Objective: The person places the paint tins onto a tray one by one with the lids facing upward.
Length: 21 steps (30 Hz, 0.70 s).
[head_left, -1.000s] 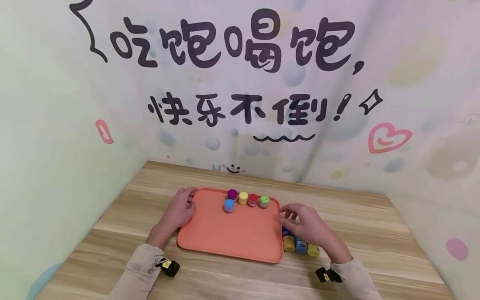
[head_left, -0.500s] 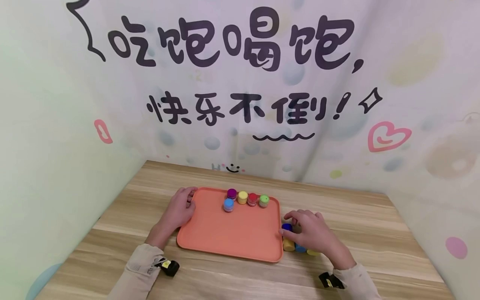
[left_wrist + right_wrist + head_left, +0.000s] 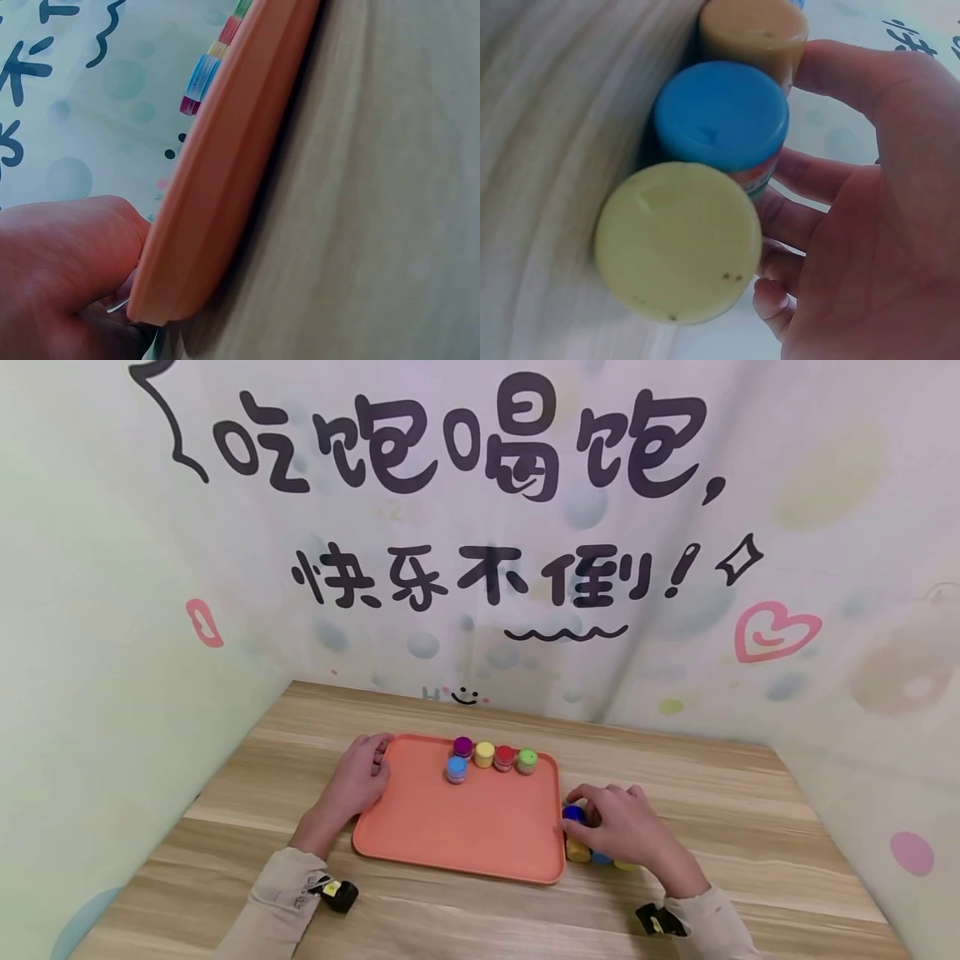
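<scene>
My left hand point(image 3: 362, 778) grips the left edge of an orange tray point(image 3: 465, 827), thumb at the rim in the left wrist view. Beside the tray's right edge, my right hand point(image 3: 628, 822) bends its thumb and index finger round a small jar with a dark blue lid point(image 3: 573, 813). Just in front of that jar stand an orange-yellow jar point(image 3: 754, 30), a blue-lidded jar point(image 3: 721, 116) and a pale yellow-lidded jar point(image 3: 679, 244), in a row under the palm. The hand partly covers these jars in the head view.
Along the tray's back edge stand a purple-lidded jar point(image 3: 462, 747), a yellow jar point(image 3: 484, 754), a red jar point(image 3: 505, 758) and a green-lidded jar point(image 3: 528, 761). A light blue jar point(image 3: 456, 769) stands before the purple one. A printed curtain point(image 3: 480, 668) hangs behind the wooden table point(image 3: 675, 752).
My right hand has moved down from the tray's right rim to the dark blue-lidded jar, its finger and thumb coming round it. My left hand stays on the tray's edge.
</scene>
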Tool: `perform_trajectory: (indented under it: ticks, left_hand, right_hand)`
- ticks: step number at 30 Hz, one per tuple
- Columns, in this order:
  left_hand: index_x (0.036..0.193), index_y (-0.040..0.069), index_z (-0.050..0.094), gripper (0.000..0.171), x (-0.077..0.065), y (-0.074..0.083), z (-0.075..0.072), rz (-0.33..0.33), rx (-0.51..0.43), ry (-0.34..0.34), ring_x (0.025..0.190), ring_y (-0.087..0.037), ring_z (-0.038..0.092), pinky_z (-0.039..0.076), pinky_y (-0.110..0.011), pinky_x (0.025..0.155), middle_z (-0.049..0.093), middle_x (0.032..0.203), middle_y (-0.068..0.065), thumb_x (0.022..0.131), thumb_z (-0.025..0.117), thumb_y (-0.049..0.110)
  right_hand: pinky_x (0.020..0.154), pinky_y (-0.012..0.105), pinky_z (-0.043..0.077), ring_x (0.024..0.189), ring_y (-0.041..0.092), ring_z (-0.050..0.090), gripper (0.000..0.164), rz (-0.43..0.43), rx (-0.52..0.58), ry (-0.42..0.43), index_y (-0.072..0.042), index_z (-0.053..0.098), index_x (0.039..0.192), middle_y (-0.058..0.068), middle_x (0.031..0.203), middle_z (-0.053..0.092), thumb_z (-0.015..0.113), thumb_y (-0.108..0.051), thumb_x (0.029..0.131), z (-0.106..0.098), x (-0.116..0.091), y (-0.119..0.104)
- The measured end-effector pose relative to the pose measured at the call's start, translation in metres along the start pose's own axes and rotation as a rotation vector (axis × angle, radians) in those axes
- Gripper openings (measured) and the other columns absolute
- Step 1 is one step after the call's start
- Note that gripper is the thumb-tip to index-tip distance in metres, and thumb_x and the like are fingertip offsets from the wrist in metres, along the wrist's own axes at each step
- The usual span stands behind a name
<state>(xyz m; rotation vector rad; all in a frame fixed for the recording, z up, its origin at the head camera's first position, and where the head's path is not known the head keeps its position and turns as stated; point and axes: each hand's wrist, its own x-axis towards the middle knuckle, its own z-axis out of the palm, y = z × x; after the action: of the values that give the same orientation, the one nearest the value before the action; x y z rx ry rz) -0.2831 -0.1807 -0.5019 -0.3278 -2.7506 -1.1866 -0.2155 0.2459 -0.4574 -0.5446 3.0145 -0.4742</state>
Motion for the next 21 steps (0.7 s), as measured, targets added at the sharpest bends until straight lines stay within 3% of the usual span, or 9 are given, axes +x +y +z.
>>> perform_trajectory:
  ticks: [8,13,17,21]
  left_hand:
    - [0.146,-0.009,0.057,0.046,-0.0010,0.0020,-0.0011,-0.002,0.004,0.000,0.110,-0.032,0.068,0.061,-0.044,0.092,0.062,0.129,-0.026,0.100,0.059,-0.005]
    - [0.146,-0.009,0.057,0.046,-0.0012,0.0019,-0.0010,0.005,0.004,0.001,0.109,-0.032,0.068,0.061,-0.045,0.092,0.062,0.129,-0.027,0.100,0.059,-0.005]
    - [0.146,-0.009,0.058,0.046,-0.0012,0.0017,-0.0010,0.008,0.008,0.003,0.109,-0.032,0.068,0.061,-0.045,0.092,0.062,0.128,-0.026,0.100,0.059,-0.005]
    - [0.146,-0.009,0.058,0.046,-0.0010,0.0014,-0.0010,0.008,0.010,0.004,0.110,-0.033,0.068,0.061,-0.046,0.093,0.062,0.128,-0.026,0.100,0.059,-0.005]
  right_hand:
    - [0.084,0.043,0.039,0.077,-0.003,0.057,0.038,0.009,0.025,0.001,-0.020,0.074,0.127,-0.019,0.082,0.065,0.082,-0.038,0.095,-0.0028,0.0021,0.0011]
    - [0.085,0.044,0.045,0.080,0.003,0.061,0.045,0.001,0.042,0.035,-0.014,0.071,0.133,-0.014,0.088,0.068,0.084,-0.031,0.093,-0.0053,0.0040,0.0001]
    - [0.082,0.038,0.055,0.087,0.010,0.067,0.046,-0.013,0.091,0.060,-0.011,0.069,0.135,-0.005,0.098,0.072,0.084,-0.024,0.093,-0.0050,0.0043,0.0002]
    - [0.075,0.030,0.059,0.095,0.013,0.069,0.046,-0.010,0.148,0.064,-0.011,0.068,0.137,0.000,0.107,0.073,0.082,-0.020,0.094,-0.0046,0.0054,-0.0013]
